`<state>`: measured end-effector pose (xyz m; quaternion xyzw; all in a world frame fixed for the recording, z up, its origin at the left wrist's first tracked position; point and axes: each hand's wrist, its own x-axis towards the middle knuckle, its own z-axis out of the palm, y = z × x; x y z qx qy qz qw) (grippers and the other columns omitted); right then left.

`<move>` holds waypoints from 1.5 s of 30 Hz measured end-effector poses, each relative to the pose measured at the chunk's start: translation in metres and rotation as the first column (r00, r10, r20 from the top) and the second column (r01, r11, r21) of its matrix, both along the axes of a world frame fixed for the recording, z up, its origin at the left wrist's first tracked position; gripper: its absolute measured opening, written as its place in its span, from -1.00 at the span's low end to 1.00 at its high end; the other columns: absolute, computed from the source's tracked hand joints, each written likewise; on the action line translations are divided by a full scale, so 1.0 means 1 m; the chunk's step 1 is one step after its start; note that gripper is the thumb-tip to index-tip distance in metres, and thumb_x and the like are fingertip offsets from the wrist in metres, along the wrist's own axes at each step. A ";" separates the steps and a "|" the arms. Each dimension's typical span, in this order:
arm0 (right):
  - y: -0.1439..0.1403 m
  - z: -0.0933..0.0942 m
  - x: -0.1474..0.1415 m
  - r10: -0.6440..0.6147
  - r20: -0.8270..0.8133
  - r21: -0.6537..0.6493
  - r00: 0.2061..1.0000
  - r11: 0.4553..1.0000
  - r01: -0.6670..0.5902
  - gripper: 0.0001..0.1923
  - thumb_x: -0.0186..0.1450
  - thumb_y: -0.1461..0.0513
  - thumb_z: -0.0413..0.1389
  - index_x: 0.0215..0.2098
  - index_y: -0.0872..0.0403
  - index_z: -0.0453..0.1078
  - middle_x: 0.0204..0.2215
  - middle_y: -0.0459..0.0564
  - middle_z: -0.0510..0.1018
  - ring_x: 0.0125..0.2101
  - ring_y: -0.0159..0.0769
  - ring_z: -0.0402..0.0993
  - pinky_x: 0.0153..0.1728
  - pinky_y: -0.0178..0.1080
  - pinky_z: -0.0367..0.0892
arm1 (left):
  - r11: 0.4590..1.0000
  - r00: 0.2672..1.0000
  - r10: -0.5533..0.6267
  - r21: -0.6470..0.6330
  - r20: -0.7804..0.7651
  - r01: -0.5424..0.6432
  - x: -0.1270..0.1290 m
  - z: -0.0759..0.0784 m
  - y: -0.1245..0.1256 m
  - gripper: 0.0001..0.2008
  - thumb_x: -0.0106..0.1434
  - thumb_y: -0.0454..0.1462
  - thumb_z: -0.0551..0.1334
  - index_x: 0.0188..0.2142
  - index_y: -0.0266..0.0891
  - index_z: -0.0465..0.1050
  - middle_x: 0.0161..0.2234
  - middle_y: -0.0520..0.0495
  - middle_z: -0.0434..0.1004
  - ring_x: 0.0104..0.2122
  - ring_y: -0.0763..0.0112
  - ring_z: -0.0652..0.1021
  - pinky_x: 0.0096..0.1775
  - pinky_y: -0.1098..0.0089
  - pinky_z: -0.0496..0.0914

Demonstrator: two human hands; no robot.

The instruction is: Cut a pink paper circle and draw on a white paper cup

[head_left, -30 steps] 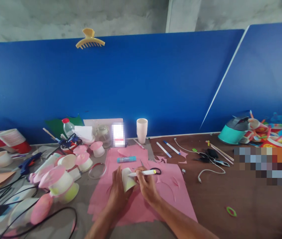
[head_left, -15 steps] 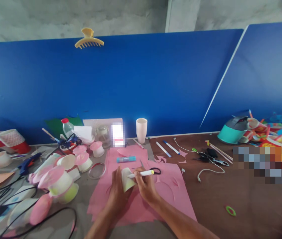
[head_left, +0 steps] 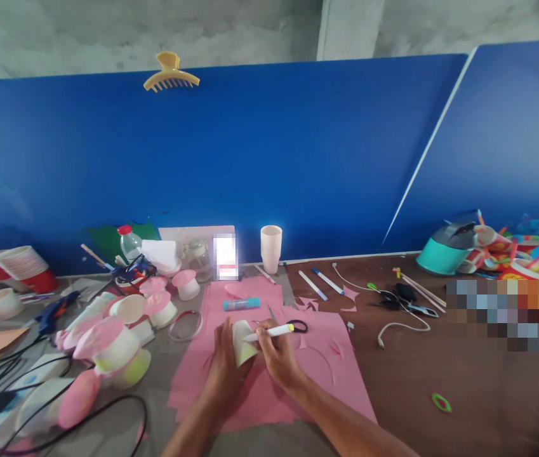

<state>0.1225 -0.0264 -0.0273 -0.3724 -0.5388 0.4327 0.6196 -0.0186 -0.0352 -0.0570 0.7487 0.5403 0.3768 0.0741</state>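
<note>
My left hand (head_left: 225,358) is wrapped round a small white paper cup (head_left: 243,336), tilted, with a yellow-green tint at its lower end. In my right hand (head_left: 276,355) is a white marker pen (head_left: 273,332) with a yellow end, its other end against or close to the cup's side. Both hands are over sheets of pink paper (head_left: 254,406). Just behind the right hand lie scissors (head_left: 300,326) with black handles, partly hidden. A blue glue stick (head_left: 241,304) rests on the paper beyond the cup.
A stack of white cups (head_left: 271,247) stands by the blue partition (head_left: 269,146). Two markers (head_left: 313,285) and pink scraps (head_left: 307,304) lie right of the paper. Pink-and-white cup pieces (head_left: 112,346) and black cables (head_left: 143,419) crowd the left. A green band (head_left: 441,402) lies far right.
The hands, the cup and the marker hold almost the same place as before. Only a very slight shift of the whole view shows.
</note>
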 end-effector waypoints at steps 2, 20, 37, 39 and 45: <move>0.000 0.001 0.001 0.001 0.024 0.002 1.000 1.000 -0.001 -0.63 0.38 -0.03 0.04 -0.46 0.02 0.25 -0.63 -0.22 0.20 -0.61 -0.42 0.08 -0.59 -0.32 0.07 | 1.000 1.000 0.002 0.003 -0.005 -0.002 0.000 0.000 0.000 -0.27 0.34 -0.21 0.15 0.38 -0.20 -0.19 0.08 -0.37 0.32 -0.03 0.03 0.52 -0.09 0.06 0.51; 0.000 0.002 0.004 0.077 -0.093 -0.066 0.993 0.994 -0.083 -0.46 0.31 -0.23 0.06 -0.48 0.02 0.26 -0.61 -0.18 0.24 -0.58 -0.41 0.12 -0.54 -0.30 0.11 | 0.995 0.998 -0.039 0.092 -0.048 0.043 -0.001 -0.005 0.003 -0.25 0.37 -0.18 0.13 0.39 -0.21 -0.28 0.06 -0.35 0.28 0.02 -0.01 0.47 -0.02 -0.03 0.47; 0.001 -0.003 0.005 0.053 0.089 0.010 0.995 0.998 -0.055 -0.61 0.38 -0.05 0.02 -0.46 0.03 0.30 -0.58 -0.16 0.28 -0.55 -0.39 0.19 -0.51 -0.30 0.13 | 0.996 0.999 -0.021 0.089 -0.041 0.025 -0.001 -0.006 0.003 -0.21 0.35 -0.18 0.18 0.40 -0.15 -0.30 0.06 -0.34 0.29 0.00 0.02 0.46 -0.05 0.01 0.49; 0.002 -0.003 0.006 0.050 0.102 -0.002 0.994 0.999 -0.050 -0.62 0.37 -0.04 0.03 -0.46 0.03 0.30 -0.59 -0.17 0.28 -0.56 -0.39 0.19 -0.52 -0.30 0.13 | 0.996 0.999 -0.028 0.083 -0.038 0.032 -0.001 -0.006 0.003 -0.20 0.35 -0.19 0.18 0.40 -0.16 -0.30 0.05 -0.34 0.30 0.00 0.02 0.47 -0.05 -0.01 0.49; 0.002 -0.004 0.007 0.055 0.049 -0.066 0.997 0.996 -0.052 -0.61 0.34 -0.07 0.04 -0.48 0.01 0.25 -0.64 -0.21 0.19 -0.60 -0.40 0.10 -0.58 -0.32 0.07 | 0.998 0.999 -0.032 0.052 -0.004 0.032 0.000 -0.003 0.003 -0.27 0.35 -0.18 0.16 0.38 -0.25 -0.18 0.04 -0.34 0.32 -0.01 0.02 0.49 -0.04 0.00 0.48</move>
